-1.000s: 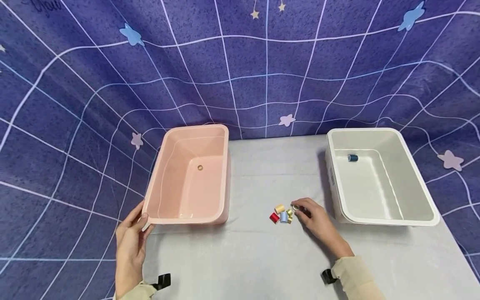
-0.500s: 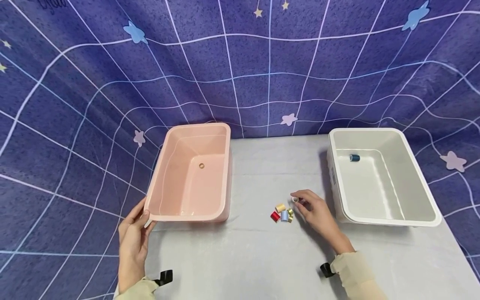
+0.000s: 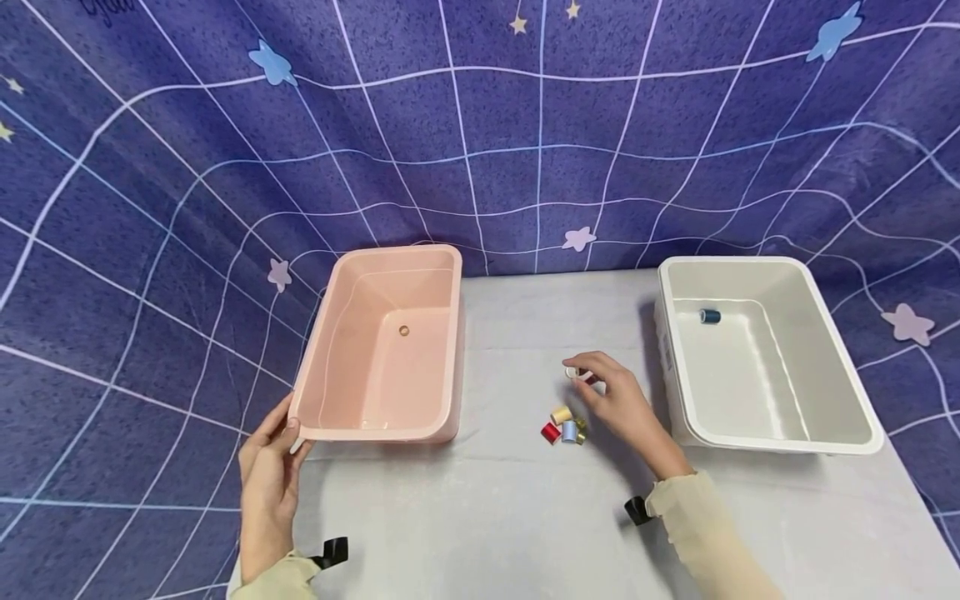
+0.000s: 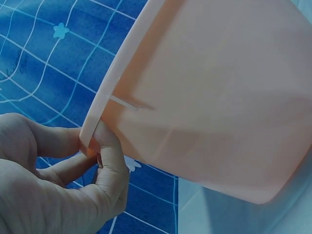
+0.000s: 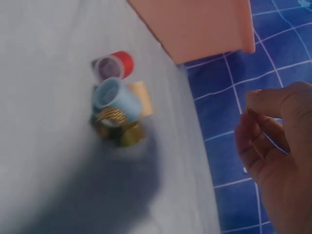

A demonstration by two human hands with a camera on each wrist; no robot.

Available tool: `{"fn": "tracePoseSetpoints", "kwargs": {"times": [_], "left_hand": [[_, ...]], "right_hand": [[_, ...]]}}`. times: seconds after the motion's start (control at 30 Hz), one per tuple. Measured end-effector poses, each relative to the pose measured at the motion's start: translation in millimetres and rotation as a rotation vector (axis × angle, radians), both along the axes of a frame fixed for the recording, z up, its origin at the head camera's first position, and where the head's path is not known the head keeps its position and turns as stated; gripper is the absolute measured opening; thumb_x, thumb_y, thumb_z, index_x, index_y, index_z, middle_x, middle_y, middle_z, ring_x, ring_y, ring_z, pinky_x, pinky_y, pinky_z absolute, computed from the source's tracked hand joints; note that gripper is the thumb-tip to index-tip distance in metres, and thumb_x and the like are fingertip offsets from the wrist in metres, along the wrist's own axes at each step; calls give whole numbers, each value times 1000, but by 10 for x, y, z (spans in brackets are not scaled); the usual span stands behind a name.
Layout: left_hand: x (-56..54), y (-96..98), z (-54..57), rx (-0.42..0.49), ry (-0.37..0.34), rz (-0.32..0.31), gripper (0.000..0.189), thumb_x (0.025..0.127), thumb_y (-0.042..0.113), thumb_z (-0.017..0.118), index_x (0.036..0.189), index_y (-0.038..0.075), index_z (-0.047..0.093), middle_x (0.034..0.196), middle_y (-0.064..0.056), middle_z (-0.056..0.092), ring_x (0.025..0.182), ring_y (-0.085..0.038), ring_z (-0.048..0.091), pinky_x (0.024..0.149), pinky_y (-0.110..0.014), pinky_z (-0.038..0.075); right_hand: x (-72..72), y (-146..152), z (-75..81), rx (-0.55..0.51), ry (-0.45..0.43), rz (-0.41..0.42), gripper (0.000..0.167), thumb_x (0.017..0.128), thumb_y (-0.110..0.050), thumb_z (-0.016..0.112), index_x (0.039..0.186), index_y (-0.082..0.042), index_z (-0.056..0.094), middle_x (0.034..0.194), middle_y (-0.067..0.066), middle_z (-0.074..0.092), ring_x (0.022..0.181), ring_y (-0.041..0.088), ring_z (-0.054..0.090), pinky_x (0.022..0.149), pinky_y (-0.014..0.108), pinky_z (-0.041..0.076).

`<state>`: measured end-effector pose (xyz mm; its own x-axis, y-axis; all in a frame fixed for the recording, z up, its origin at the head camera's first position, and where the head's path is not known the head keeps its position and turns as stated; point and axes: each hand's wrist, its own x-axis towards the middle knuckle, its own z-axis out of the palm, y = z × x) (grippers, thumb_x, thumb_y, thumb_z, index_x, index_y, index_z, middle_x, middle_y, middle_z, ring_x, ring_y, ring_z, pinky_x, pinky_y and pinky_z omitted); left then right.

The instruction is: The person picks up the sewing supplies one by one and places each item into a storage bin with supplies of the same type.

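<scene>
My left hand (image 3: 268, 483) pinches the near left corner of the pink plastic basin (image 3: 452, 358); in the left wrist view the thumb lies over the rim (image 4: 92, 122). Between the thumb and fingers of my right hand (image 3: 617, 398) is a small round thimble (image 3: 572, 372), its open rim showing and most of it covered. This hand is above the table, just beyond a small pile. In the pile are a red thread spool (image 3: 551, 432), a light blue spool (image 3: 569, 431), a pale yellow spool (image 3: 561, 414) and gold dimpled thimbles (image 5: 111, 116).
Inside the pink basin lies a small gold thimble (image 3: 404, 331). To the right stands a white basin (image 3: 780, 446) holding a dark blue thread spool (image 3: 709, 316). A blue star-patterned curtain (image 3: 495, 125) hangs behind the pale table (image 3: 480, 533).
My right hand has lifted the thimble away from the pile and carried it up and to the left in the head view. My left hand keeps its grip on the pink basin.
</scene>
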<state>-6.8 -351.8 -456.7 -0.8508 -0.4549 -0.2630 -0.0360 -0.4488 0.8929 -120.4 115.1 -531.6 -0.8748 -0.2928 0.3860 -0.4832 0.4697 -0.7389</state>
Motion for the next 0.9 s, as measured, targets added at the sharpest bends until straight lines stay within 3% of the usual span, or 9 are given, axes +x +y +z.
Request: {"fn": "tracePoseSetpoints", "kwargs": {"times": [0.5, 0.9], "left_hand": [[-8, 42, -28, 7, -35, 39, 51, 103, -7, 54, 153, 0, 49, 119, 3, 75, 101, -9, 74, 80, -23, 63], [-7, 19, -26, 22, -37, 39, 51, 103, -7, 55, 153, 2, 50, 120, 3, 76, 102, -10, 74, 79, -23, 63]], "right_hand": [[-232, -257, 411, 5, -20, 64, 31, 95, -3, 74, 125, -10, 74, 124, 7, 72, 91, 23, 71, 81, 42, 61], [-473, -607, 653, -28, -39, 150, 30, 97, -4, 73, 126, -11, 74, 126, 6, 70, 100, 21, 69, 86, 35, 61]]}}
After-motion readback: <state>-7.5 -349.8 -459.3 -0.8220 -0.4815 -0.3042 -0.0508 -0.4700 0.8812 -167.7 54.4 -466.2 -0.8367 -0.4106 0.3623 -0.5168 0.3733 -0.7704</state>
